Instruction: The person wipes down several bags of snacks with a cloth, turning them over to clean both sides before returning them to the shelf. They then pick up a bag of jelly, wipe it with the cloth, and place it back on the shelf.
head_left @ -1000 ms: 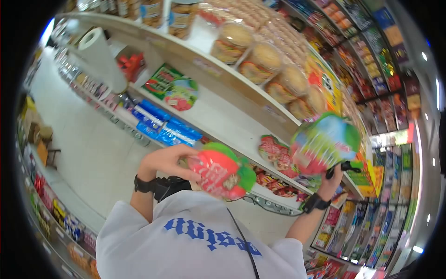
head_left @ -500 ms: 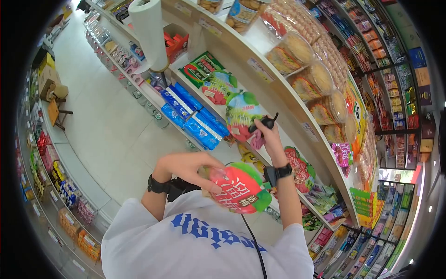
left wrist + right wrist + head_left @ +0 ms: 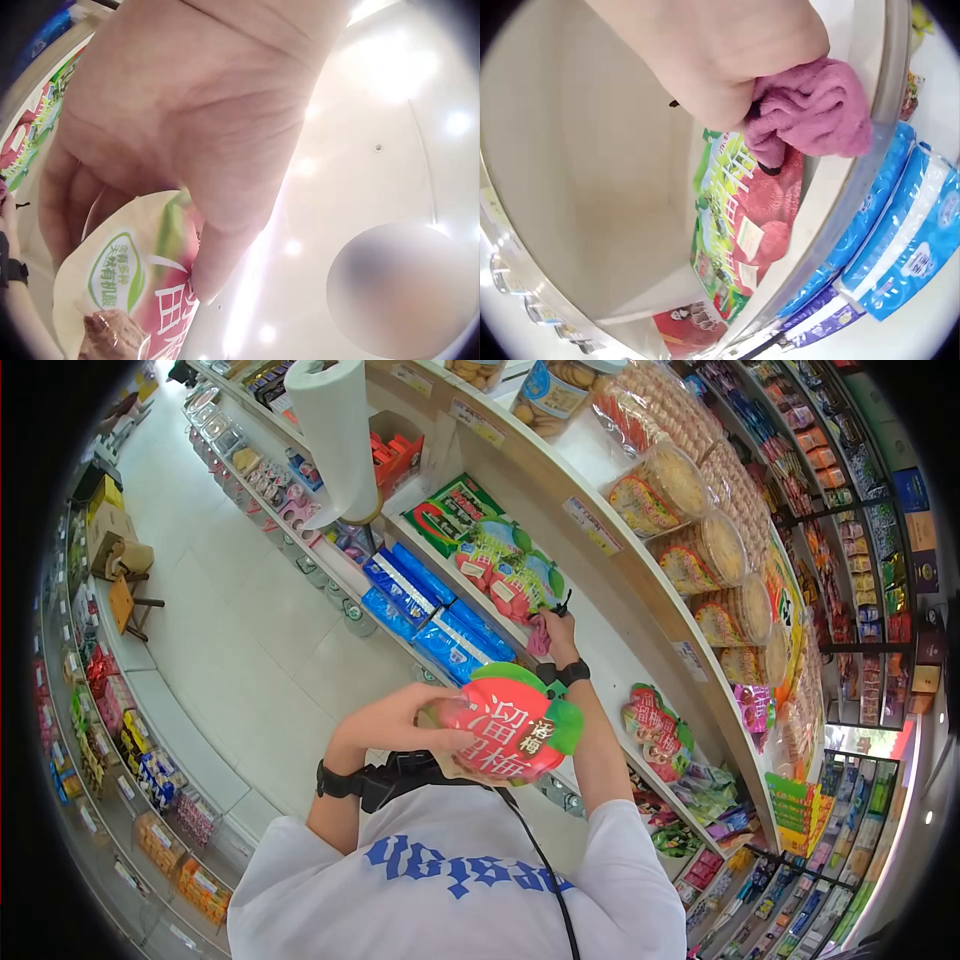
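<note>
Over the person's lap, the left hand (image 3: pixel 395 718) grips a red plum snack pouch (image 3: pixel 510 725) by its edge, thumb on the printed front. Its pale side with a green leaf logo (image 3: pixel 120 270) faces the left wrist camera. At the lower shelf, the right hand (image 3: pixel 562 638) holds a bunched pink cloth (image 3: pixel 817 112), and something black shows beside it. Just beyond its fingers lie green-and-red plum pouches (image 3: pixel 525 590), overlapping in a row along the shelf's front. The fingertips are hidden by the cloth and the hand in the right wrist view.
Behind the pouches lies a dark green packet (image 3: pixel 450 515). Blue packs (image 3: pixel 440 640) fill the level below, and a paper towel roll (image 3: pixel 335 440) stands at the left. Red plum pouches (image 3: pixel 657 730) lie farther right. Biscuit tubs (image 3: pixel 660 490) line the upper shelf.
The right hand has brought a green-and-red pouch leftward from the right side of the shelf and laid it beside the similar one. The left hand keeps hold of the red pouch.
</note>
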A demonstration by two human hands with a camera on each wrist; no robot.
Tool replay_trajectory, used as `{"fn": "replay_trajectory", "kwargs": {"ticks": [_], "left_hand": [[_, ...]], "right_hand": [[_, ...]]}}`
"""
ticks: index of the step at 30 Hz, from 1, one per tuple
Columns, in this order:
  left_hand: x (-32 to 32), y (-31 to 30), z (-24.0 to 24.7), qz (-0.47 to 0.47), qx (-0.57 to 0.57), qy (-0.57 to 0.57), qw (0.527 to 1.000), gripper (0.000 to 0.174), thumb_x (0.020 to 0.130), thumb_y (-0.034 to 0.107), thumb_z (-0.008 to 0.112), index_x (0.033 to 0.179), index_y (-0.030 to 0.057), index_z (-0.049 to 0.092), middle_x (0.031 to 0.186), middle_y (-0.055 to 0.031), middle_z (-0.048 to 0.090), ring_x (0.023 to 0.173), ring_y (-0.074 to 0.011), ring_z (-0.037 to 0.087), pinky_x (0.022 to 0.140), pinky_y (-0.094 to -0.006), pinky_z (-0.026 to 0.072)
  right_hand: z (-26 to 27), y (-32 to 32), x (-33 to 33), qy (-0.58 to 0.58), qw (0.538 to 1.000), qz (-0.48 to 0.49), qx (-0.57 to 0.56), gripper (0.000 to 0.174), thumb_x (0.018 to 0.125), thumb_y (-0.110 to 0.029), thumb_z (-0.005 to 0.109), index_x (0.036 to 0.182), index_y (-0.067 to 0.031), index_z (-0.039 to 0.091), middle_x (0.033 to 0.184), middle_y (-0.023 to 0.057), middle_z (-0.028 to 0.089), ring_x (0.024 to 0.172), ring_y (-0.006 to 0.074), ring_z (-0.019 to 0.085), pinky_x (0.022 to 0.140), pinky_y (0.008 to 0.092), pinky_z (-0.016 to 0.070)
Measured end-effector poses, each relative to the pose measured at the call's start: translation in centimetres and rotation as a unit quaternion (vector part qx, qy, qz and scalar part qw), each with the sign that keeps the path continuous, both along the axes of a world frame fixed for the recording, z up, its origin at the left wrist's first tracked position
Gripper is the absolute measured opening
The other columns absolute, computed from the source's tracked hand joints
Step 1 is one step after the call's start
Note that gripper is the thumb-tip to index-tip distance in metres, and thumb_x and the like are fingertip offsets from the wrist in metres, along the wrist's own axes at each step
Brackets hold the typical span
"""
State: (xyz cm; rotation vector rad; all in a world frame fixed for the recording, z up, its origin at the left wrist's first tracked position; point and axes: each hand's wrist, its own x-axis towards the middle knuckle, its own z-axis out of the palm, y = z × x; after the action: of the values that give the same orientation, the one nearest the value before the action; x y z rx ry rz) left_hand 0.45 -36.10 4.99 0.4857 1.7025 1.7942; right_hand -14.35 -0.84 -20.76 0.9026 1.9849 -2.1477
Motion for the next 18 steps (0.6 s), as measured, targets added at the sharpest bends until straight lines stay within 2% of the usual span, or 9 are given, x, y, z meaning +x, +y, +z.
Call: {"fn": "replay_trajectory", "kwargs": {"ticks": [3, 4, 7, 10, 13, 14, 15, 17, 18], "left_hand": [[-0.4, 0.2, -0.8, -0.024, 0.003, -0.036, 0.999, 0.051, 0.086, 0.031, 0.079, 0.12, -0.0035, 0.063, 0.103, -0.0076, 0.071, 0.095, -0.0136, 0.063, 0.087, -0.0295, 0.0494], [-0.9, 0.4, -0.9, -0.038, 0.002, -0.047, 0.998, 0.051, 0.087, 0.031, 0.078, 0.121, -0.0036, 0.063, 0.104, -0.0077, 0.071, 0.095, -0.013, 0.063, 0.087, -0.0291, 0.0493], [-1.7, 1.2, -0.1, -0.045, 0.001, -0.054, 0.997, 0.05, 0.089, 0.031, 0.076, 0.122, -0.0029, 0.062, 0.106, -0.006, 0.07, 0.095, -0.0115, 0.062, 0.086, -0.0288, 0.0496], [-2.2, 2.0, -0.5, -0.018, -0.025, -0.1, 0.995, 0.048, 0.09, 0.03, 0.075, 0.123, -0.0033, 0.062, 0.109, -0.0044, 0.069, 0.097, -0.0105, 0.061, 0.089, -0.0278, 0.0486], [-2.9, 3.5, -1.3, 0.055, -0.029, -0.152, 0.986, 0.047, 0.091, 0.031, 0.074, 0.122, -0.0032, 0.063, 0.11, -0.0032, 0.068, 0.098, -0.01, 0.06, 0.09, -0.0269, 0.0473], [-3.0, 4.0, -1.8, 0.084, 0.016, -0.204, 0.975, 0.046, 0.092, 0.032, 0.074, 0.12, -0.002, 0.064, 0.111, -0.0037, 0.068, 0.104, -0.01, 0.058, 0.095, -0.0278, 0.0444], [-3.1, 4.5, -2.9, 0.104, 0.005, -0.196, 0.975, 0.049, 0.091, 0.033, 0.074, 0.122, -0.0026, 0.062, 0.111, -0.0041, 0.067, 0.104, -0.0105, 0.059, 0.094, -0.028, 0.0452], [-3.7, 5.2, -4.7, 0.148, -0.014, -0.177, 0.973, 0.055, 0.09, 0.035, 0.075, 0.126, -0.0039, 0.06, 0.111, -0.0048, 0.066, 0.103, -0.0114, 0.059, 0.092, -0.0286, 0.0468], [-3.8, 5.7, -4.5, 0.16, -0.017, -0.18, 0.97, 0.051, 0.09, 0.035, 0.075, 0.122, -0.0031, 0.061, 0.111, -0.0052, 0.067, 0.105, -0.0113, 0.058, 0.094, -0.0292, 0.045]], "right_hand": [[-0.8, 0.7, -1.2, 0.046, 0.999, 0.014, 0.0, 0.012, 0.084, -0.001, 0.068, 0.092, 0.0043, 0.06, 0.072, 0.0083, 0.064, 0.051, 0.0165, 0.059, 0.047, 0.0307, 0.0458], [-1.9, 1.2, -1.9, 0.06, 0.998, 0.022, 0.007, 0.016, 0.084, 0.0, 0.067, 0.098, 0.0049, 0.06, 0.079, 0.0092, 0.066, 0.056, 0.0168, 0.063, 0.051, 0.031, 0.0489], [-3.0, 1.9, -2.2, 0.026, 0.998, 0.035, 0.048, 0.036, 0.082, -0.01, 0.072, 0.11, 0.0072, 0.058, 0.088, 0.0142, 0.067, 0.07, 0.0246, 0.068, 0.064, 0.0343, 0.0545], [-4.8, 1.6, -2.2, 0.04, 0.971, 0.009, 0.236, 0.062, 0.077, -0.024, 0.078, 0.126, 0.0063, 0.054, 0.091, 0.0187, 0.066, 0.088, 0.0336, 0.068, 0.08, 0.0377, 0.0549], [-2.5, 2.9, -0.2, 0.021, 0.938, 0.146, 0.313, 0.079, 0.072, -0.032, 0.081, 0.136, 0.0036, 0.05, 0.101, 0.0243, 0.067, 0.099, 0.0376, 0.067, 0.088, 0.039, 0.0533], [-2.2, 3.2, 0.3, 0.037, 0.949, 0.157, 0.27, 0.079, 0.073, -0.031, 0.08, 0.138, 0.0026, 0.049, 0.105, 0.0249, 0.067, 0.1, 0.0365, 0.067, 0.088, 0.0386, 0.0535], [-2.8, 3.9, 0.7, 0.05, 0.958, 0.167, 0.226, 0.079, 0.074, -0.03, 0.079, 0.139, 0.0016, 0.049, 0.109, 0.0255, 0.068, 0.102, 0.0354, 0.068, 0.088, 0.0382, 0.0538], [2.5, 2.6, 1.7, 0.079, 0.971, 0.189, 0.125, 0.079, 0.074, -0.031, 0.078, 0.14, 0.0018, 0.049, 0.111, 0.0253, 0.069, 0.102, 0.0348, 0.068, 0.088, 0.0376, 0.0538], [-3.5, 4.5, 0.7, 0.129, 0.948, 0.182, 0.225, 0.074, 0.076, -0.034, 0.077, 0.136, 0.0027, 0.051, 0.107, 0.025, 0.07, 0.097, 0.035, 0.07, 0.084, 0.0374, 0.0546]]}}
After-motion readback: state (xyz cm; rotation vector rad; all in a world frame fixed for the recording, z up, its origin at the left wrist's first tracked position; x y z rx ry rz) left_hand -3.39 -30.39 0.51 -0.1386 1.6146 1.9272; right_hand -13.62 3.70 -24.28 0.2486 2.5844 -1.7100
